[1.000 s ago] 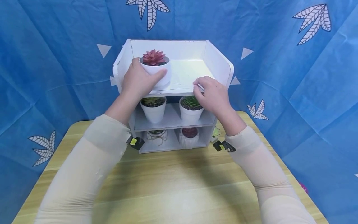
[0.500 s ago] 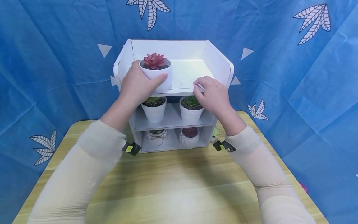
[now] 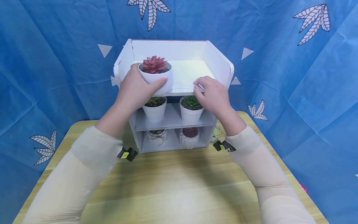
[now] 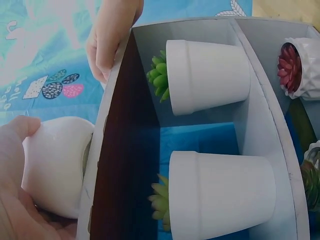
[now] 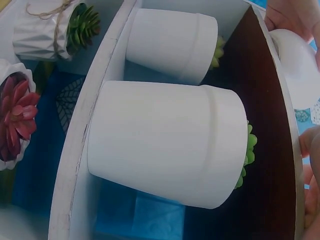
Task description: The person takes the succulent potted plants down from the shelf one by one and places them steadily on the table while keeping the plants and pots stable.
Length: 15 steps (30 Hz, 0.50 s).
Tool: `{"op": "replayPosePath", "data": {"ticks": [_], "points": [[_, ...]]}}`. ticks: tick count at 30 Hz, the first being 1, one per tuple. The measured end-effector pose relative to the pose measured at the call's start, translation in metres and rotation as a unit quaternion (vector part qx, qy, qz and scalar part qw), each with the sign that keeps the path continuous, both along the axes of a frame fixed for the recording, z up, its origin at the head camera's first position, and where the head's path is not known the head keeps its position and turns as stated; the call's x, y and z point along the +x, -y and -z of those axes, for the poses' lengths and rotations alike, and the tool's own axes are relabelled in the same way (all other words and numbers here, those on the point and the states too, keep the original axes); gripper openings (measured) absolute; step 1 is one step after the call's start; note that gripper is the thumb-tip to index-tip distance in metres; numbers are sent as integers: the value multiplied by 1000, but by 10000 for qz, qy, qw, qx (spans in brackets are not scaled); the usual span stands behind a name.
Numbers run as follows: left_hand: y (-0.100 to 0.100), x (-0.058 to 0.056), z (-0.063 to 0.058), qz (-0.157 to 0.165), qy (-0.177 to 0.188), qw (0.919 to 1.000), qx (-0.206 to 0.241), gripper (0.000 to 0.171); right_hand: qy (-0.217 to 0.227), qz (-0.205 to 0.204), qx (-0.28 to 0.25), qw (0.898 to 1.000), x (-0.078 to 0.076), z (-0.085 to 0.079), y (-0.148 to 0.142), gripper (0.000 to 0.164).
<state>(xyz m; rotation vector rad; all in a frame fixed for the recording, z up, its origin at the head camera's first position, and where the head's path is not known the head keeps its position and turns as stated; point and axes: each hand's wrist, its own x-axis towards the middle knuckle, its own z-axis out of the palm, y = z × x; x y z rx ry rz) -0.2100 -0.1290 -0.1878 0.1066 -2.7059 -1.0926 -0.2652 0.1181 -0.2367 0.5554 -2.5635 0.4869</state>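
Note:
My left hand (image 3: pixel 137 84) grips a round white pot (image 3: pixel 160 81) with a red artificial succulent (image 3: pixel 154 64). The pot is at the left front of the white shelf unit's top board (image 3: pixel 185 73), its base overlapping the front edge in the head view. In the left wrist view the thumb and fingers lie around the pot (image 4: pixel 60 165), and the plant is hidden. My right hand (image 3: pixel 212 93) rests at the front right of the same board, fingers loosely curled, nothing seen between them.
On the middle shelf stand two white pots, a left one (image 3: pixel 155 113) and a right one (image 3: pixel 190 115), with green succulents. Below are a twine-tied pot (image 3: pixel 157 136) and a white pot with a red succulent (image 3: pixel 189 138). A small green plant (image 3: pixel 216 133) stands right of the unit.
My left hand has brought the red succulent's pot down and toward me, over the top board's front edge. The right hand has stayed in place.

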Motion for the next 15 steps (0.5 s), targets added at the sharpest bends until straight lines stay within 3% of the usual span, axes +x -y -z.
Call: {"op": "replayPosePath", "data": {"ticks": [15], "points": [[5,16,-2,83,-16,10000,11,121,-7,-42,-25,10000,0,1,0,40]]}}
